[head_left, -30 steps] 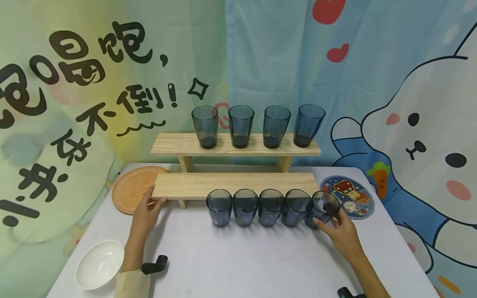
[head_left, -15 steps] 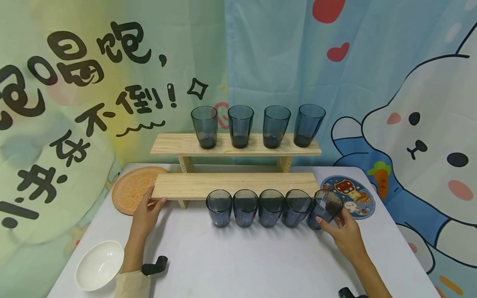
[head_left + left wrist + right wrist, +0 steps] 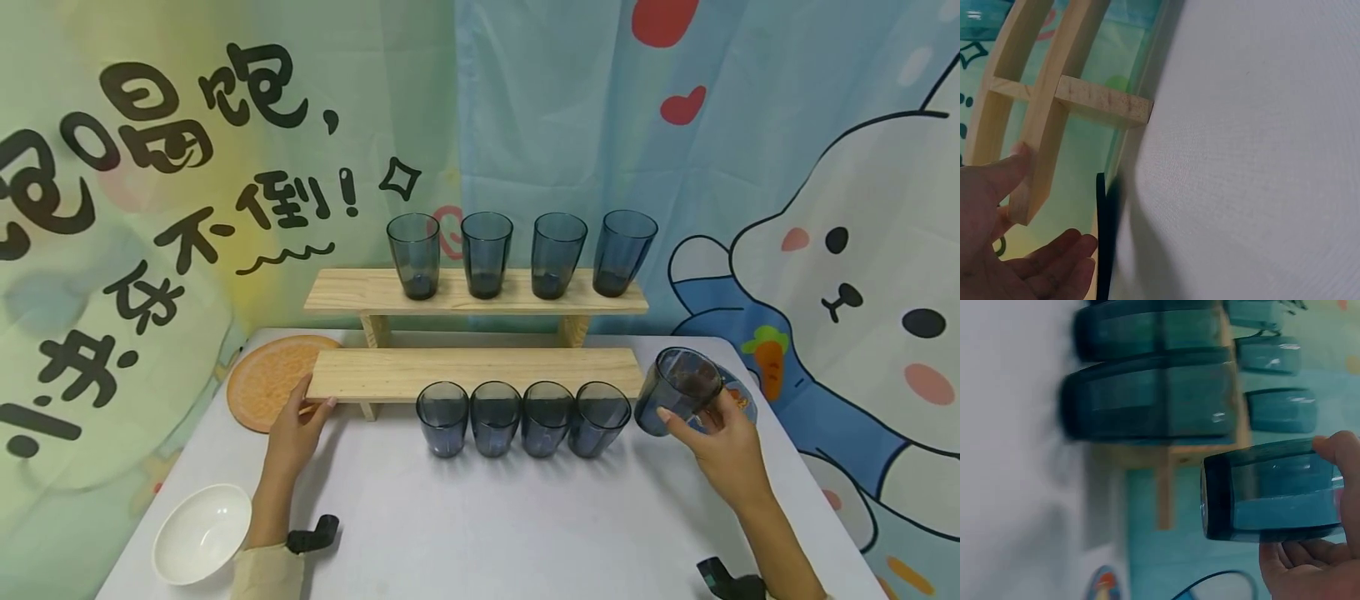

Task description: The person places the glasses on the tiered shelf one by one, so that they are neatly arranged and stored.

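Note:
My right hand (image 3: 723, 446) grips a dark blue glass tumbler (image 3: 671, 387) between thumb and fingers. The tumbler is raised off the table and leans a little. In the right wrist view that same tumbler (image 3: 1272, 494) hangs apart from the others. At the left end of the lower wooden shelf (image 3: 472, 373), my left hand (image 3: 292, 433) pinches the board; the left wrist view has its thumb on the wooden edge (image 3: 1047, 119) and the other fingers loosely bent. A row of tumblers (image 3: 491, 421) stands before the lower shelf, and another row (image 3: 486, 254) is on the upper shelf (image 3: 345, 290).
A white bowl (image 3: 202, 533) sits at the front left of the white table (image 3: 480, 525). Round mats lie at either side: an orange one (image 3: 258, 383) at left, and a blue patterned one (image 3: 742, 396) at right, partly hidden by the right hand. A printed curtain hangs behind.
My right hand has lifted the rightmost tumbler of the front row and carried it up and to the right, apart from its neighbours. The left hand stays at the shelf end.

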Motion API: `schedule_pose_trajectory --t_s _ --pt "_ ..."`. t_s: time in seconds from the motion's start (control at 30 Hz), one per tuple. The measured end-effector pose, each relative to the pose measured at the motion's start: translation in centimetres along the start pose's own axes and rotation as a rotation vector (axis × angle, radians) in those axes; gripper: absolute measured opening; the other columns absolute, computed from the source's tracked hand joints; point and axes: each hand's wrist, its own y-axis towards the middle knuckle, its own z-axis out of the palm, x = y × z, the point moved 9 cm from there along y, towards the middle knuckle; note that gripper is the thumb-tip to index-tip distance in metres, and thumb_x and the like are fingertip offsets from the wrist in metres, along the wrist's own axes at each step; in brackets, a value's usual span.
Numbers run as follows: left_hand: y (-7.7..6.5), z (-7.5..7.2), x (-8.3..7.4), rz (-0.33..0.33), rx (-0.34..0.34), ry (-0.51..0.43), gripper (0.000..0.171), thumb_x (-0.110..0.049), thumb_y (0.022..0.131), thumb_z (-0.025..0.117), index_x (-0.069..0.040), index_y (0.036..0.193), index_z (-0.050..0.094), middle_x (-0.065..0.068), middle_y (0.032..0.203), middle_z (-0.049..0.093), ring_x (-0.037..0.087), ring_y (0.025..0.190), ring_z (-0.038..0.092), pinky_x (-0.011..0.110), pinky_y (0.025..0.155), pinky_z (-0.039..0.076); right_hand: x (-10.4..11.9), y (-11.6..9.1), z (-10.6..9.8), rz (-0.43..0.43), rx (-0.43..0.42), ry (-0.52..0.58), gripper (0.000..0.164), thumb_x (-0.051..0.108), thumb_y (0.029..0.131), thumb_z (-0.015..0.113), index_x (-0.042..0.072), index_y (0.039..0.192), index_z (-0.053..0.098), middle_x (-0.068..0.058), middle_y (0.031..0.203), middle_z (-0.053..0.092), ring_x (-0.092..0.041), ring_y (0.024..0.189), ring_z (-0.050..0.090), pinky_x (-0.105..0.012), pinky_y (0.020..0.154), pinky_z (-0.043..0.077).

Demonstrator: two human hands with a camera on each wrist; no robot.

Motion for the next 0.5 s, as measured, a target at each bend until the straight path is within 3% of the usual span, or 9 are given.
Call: schedule_pose_trajectory --t_s 0.17,0.3,0.5 --pt "-0.1 0.0 -0.2 0.002 0.002 -0.009 0.074 -0.033 0.110 0.059 -0.010 0.169 0.020 0.033 0.155 0.047 0.051 0.139 0.053 0.060 0.115 0.045 3.4 0.8 -0.6 -0.098 -0.031 0.001 0.070 0.020 0.098 0.079 0.000 0.155 0.045 -0.025 0.153 0.050 -0.042 0.147 0.048 -0.009 0.108 0.038" --pt "-0.1 0.0 -0.2 -0.001 0.006 -0.009 0.074 -0.033 0.110 0.059 -0.010 0.169 0.020 0.034 0.155 0.046 0.051 0.139 0.053 0.059 0.116 0.045 5.6 1.6 0.1 -0.151 -0.009 0.026 0.064 0.017 0.096 0.081 0.000 0.150 0.051 -0.020 0.149 0.055 -0.042 0.143 0.053 -0.007 0.105 0.041" --pt "0.1 0.0 0.0 0.010 -0.002 -0.017 0.073 -0.031 0.110 0.059 -0.010 0.169 0.022 0.034 0.153 0.048 0.051 0.138 0.054 0.058 0.116 0.044 8.6 2.6 3.0 -0.204 0.071 0.109 0.058 0.016 0.096 0.081 0.000 0.145 0.053 -0.012 0.142 0.057 -0.007 0.133 0.057 -0.005 0.104 0.043"
